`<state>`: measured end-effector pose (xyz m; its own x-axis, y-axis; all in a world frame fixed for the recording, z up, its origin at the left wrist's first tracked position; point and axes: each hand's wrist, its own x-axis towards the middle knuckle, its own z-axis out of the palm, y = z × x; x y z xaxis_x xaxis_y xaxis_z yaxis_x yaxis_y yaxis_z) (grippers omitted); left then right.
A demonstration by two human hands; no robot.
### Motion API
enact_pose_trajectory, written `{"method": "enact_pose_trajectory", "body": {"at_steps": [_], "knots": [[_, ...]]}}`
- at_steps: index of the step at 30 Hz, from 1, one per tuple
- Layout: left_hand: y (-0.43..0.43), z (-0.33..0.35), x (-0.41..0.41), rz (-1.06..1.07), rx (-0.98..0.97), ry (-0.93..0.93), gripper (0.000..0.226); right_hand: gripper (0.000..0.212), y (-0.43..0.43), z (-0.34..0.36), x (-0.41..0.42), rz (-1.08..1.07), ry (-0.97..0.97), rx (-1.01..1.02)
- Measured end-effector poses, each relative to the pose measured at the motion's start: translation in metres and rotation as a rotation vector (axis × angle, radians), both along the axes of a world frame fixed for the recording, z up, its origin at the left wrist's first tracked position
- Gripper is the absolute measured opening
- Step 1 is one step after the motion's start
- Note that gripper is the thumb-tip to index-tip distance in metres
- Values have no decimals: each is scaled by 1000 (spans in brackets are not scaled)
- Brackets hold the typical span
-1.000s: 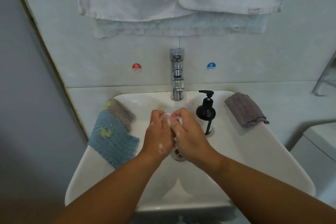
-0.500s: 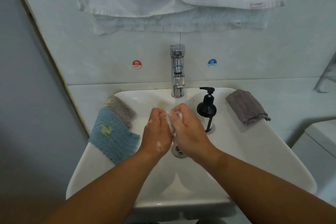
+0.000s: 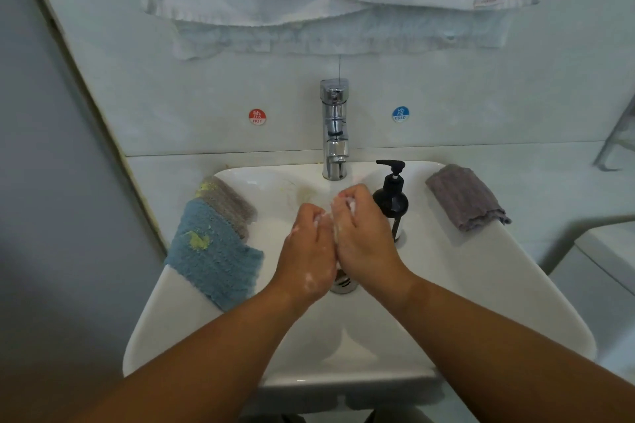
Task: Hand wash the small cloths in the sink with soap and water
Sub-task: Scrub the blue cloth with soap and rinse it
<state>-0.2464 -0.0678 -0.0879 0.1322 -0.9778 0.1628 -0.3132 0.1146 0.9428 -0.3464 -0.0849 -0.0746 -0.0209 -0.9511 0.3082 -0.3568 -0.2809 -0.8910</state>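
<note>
Head view, hands: the left hand [image 3: 309, 251] and right hand [image 3: 364, 240] are pressed side by side, fingers curled inward, low in the sink [image 3: 515, 285] above the drain [image 3: 342, 285].
Head view, what they hold: a white wad [image 3: 349, 204] shows between the knuckles of both hands, with suds on the skin. I take it for a small cloth being scrubbed, though foam hides its outline.
Head view, waiting cloths: a blue cloth [image 3: 213, 257] with a yellow stain lies over the left rim, and a brown-grey cloth [image 3: 230, 203] is tucked just behind it. A grey cloth [image 3: 467, 197] sits on the right rim.
Head view, soap and water: the soap bottle [image 3: 391, 199] stands just beside the right hand. The tap [image 3: 334, 127] is straight ahead, beyond the fingertips. I see no stream.
Step, my reading: lathering, with a rinse and more cloths to do.
Relation that matters: the blue cloth lies to the left of the hands, its long axis running along the rim from far to near. The left hand is the nearer one, with a short sideways reach. The grey cloth is well apart, past the bottle, on the right hand's side.
</note>
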Motion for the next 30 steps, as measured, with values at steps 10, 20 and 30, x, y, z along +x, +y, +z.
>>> {"method": "enact_pose_trajectory", "body": {"at_steps": [10,20,30], "knots": [[-3,22,2,130,29,122,20,15,21,19,7,119,63,-46],[2,48,1,47,-93,142,18,25,24,32,4,4,14,-19],[22,37,-13,23,-38,197,20,25,11,14,-4,-31,57,164]]}}
